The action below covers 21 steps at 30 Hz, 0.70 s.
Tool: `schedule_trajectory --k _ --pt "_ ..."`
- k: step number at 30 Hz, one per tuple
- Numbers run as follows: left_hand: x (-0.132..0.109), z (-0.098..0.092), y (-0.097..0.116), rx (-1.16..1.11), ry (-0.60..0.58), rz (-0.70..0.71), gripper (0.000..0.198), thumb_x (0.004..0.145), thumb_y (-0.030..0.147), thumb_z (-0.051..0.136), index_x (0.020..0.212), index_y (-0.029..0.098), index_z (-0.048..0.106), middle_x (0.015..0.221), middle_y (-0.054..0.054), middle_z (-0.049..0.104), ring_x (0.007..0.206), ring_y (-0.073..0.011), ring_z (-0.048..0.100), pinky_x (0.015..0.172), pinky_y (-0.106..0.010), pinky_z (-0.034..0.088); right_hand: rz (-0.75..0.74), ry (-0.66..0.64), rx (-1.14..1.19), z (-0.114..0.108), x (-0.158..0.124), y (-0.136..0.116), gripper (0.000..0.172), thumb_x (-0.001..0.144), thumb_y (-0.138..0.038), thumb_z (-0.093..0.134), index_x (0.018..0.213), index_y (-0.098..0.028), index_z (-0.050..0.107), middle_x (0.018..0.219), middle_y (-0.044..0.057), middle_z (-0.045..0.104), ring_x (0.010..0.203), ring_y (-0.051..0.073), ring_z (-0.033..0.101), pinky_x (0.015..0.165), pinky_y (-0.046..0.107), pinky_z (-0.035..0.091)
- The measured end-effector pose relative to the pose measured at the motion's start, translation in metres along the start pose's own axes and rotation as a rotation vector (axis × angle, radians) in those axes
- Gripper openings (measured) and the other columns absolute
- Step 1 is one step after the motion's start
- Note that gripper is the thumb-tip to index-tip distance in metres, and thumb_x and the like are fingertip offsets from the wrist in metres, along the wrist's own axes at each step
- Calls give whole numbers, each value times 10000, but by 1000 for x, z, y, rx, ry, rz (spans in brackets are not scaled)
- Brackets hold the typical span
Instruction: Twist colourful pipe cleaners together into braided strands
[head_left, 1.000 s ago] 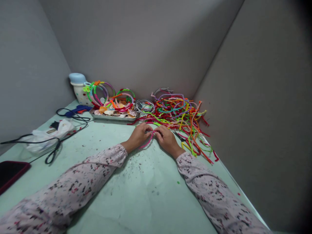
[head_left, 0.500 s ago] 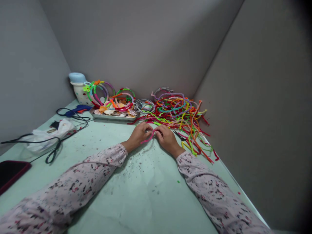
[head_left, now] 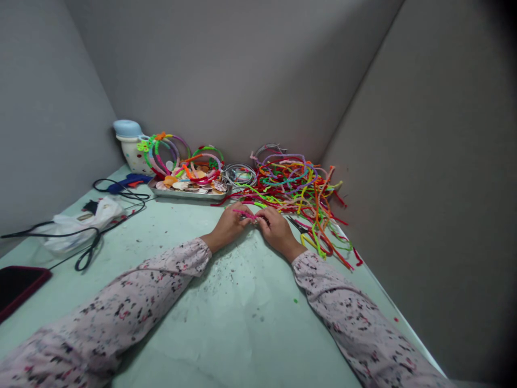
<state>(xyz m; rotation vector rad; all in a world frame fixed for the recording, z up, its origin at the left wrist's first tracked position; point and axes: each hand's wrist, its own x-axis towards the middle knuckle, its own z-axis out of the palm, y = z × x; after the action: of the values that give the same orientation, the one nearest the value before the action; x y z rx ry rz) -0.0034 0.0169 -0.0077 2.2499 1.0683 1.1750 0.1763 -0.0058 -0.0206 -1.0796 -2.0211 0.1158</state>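
My left hand (head_left: 228, 224) and my right hand (head_left: 277, 228) meet over the pale green table (head_left: 226, 318), fingertips pinched together on a short pink pipe cleaner (head_left: 247, 216) held between them. Both hands are closed on it, a little above the tabletop. Just beyond my hands lies a big tangled pile of coloured pipe cleaners (head_left: 297, 188). Small scissors (head_left: 301, 229) lie beside my right wrist.
A metal tray (head_left: 189, 193) with wrapped hoops and shells sits at the back. A white jar with a blue lid (head_left: 130, 141), a blue glue gun (head_left: 127, 182), black cables (head_left: 86, 245), a plastic bag (head_left: 76, 223) and a dark red case (head_left: 18, 285) lie left. Grey walls enclose the corner.
The pink pipe cleaner hung down in a loop between my hands; now it is turned up and lies short across my fingertips. My arms stayed in place.
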Motion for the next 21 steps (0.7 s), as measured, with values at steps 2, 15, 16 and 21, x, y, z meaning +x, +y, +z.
schedule_trajectory --k 2,15,16,21 --pt "0 1 0 -22 -3 -9 69 805 198 625 790 170 686 846 -34 662 855 -161 592 817 -296 452 -1 2 -2 0 0 0 139 918 -192 476 955 -210 609 915 59 611 891 198 564 801 319 454" --pt "-1 0 -3 57 11 -39 68 759 231 670 757 167 693 845 -29 684 820 -160 607 842 -313 456 3 -29 -17 1 0 1 122 909 -191 487 934 -198 605 895 53 608 863 189 558 780 305 443" --pt "-1 1 -4 46 13 -37 72 757 235 673 758 166 692 840 -27 681 808 -155 606 830 -305 459 4 -30 -20 0 0 0 119 907 -190 488 933 -197 604 895 53 607 864 189 558 781 304 443" --pt "1 1 -5 31 -2 -40 43 757 176 649 778 172 687 812 -14 670 797 -147 606 778 -274 460 22 -22 -33 0 0 -1 121 904 -181 489 938 -194 605 903 52 609 874 185 558 783 295 438"
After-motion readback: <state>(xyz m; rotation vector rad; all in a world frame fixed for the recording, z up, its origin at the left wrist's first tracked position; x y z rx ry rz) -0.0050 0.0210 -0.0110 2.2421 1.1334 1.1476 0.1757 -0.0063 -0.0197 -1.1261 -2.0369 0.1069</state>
